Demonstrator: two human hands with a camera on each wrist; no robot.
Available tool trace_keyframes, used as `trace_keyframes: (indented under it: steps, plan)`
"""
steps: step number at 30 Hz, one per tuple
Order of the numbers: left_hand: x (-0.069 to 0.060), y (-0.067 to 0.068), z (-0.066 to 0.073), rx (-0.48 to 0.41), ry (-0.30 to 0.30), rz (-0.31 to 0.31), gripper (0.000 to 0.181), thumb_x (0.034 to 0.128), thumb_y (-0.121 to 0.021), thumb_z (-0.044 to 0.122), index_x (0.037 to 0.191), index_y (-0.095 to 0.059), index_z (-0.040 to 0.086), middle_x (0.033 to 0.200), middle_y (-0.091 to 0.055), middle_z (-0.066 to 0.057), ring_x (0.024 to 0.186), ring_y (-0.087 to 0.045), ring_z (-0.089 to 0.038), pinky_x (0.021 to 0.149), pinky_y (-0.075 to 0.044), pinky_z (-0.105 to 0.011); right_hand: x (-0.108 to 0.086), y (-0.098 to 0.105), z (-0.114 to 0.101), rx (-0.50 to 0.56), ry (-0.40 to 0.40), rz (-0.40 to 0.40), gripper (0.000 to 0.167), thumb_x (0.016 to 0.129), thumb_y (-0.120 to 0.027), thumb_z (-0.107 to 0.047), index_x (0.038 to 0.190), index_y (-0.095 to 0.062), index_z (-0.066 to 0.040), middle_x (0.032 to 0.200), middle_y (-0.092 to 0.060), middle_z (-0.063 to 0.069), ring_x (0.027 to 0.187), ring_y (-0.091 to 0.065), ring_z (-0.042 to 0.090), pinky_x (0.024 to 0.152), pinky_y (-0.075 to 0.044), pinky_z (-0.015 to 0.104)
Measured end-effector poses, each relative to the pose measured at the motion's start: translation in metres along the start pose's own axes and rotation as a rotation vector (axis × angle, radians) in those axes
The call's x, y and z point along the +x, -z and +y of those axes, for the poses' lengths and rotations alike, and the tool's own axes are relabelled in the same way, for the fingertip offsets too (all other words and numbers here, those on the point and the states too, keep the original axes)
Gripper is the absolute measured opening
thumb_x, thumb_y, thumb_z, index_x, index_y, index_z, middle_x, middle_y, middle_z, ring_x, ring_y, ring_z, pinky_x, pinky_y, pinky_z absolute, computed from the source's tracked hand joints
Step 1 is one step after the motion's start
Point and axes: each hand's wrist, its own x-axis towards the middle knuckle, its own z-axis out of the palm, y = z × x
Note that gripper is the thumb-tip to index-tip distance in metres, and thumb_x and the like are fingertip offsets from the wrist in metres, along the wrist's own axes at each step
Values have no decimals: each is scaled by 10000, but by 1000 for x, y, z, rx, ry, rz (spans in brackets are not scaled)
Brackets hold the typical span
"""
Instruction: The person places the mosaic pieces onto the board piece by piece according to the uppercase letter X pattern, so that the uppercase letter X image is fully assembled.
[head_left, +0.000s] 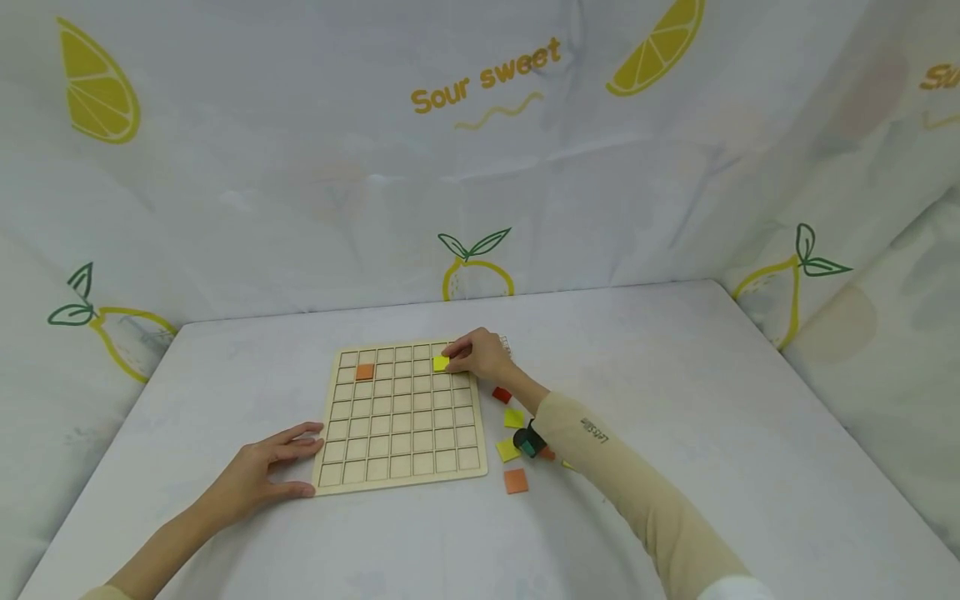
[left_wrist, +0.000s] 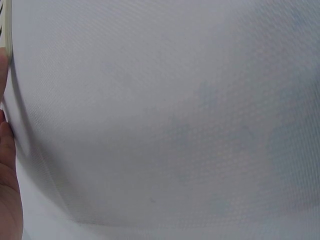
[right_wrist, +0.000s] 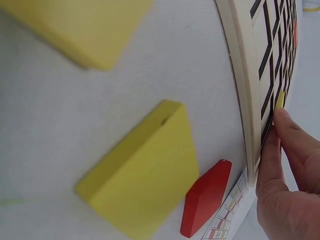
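Note:
A square wooden grid board [head_left: 392, 423] lies on the white table. An orange tile [head_left: 364, 372] sits in its second row, near the left side. My right hand [head_left: 483, 357] pinches a yellow tile [head_left: 441, 363] between thumb and fingers at a cell near the board's upper right; in the right wrist view the hand [right_wrist: 295, 175] holds the yellow tile [right_wrist: 280, 99] at the grid. My left hand [head_left: 251, 477] rests with spread, fairly straight fingers against the board's lower left edge. In the left wrist view only part of that hand [left_wrist: 9, 185] shows, at the left border.
Right of the board lie a red tile [head_left: 502, 395], yellow tiles [head_left: 513, 418], an orange tile [head_left: 516, 481] and others partly under the right forearm. A printed sheet [right_wrist: 227, 212] is partly hidden behind the right hand. A lemon-patterned cloth [head_left: 337, 208] hangs behind the table.

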Motion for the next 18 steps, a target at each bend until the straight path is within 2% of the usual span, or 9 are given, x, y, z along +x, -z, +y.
trace_keyframes:
  steps: [4,14,18]
  plan:
    - [0,0,0,6,4,-1,573,639,-862,169,1148,-681,-23,1285,-587,-142,1219,-411,106,938,-319,-14,1,1,0,-6,-4,-14,213,798,-782,-96,1000,-753,-34,868,-731,67,808,-672,148,865,-513,293]
    - [-1,-1,-3,-6,10,-6,582,648,-859,173,1170,-674,-7,1336,-563,-60,1206,-460,62,942,-327,-23,3,2,3,28,-31,-11,191,782,-799,-100,959,-760,-38,861,-732,60,762,-664,121,843,-515,282]
    - [-1,0,-2,0,13,-6,579,647,-859,171,1164,-675,-14,1321,-572,-91,1210,-448,72,936,-329,-19,3,0,1,24,-30,-11,179,793,-789,-98,957,-759,-33,856,-731,65,769,-666,132,849,-516,288]
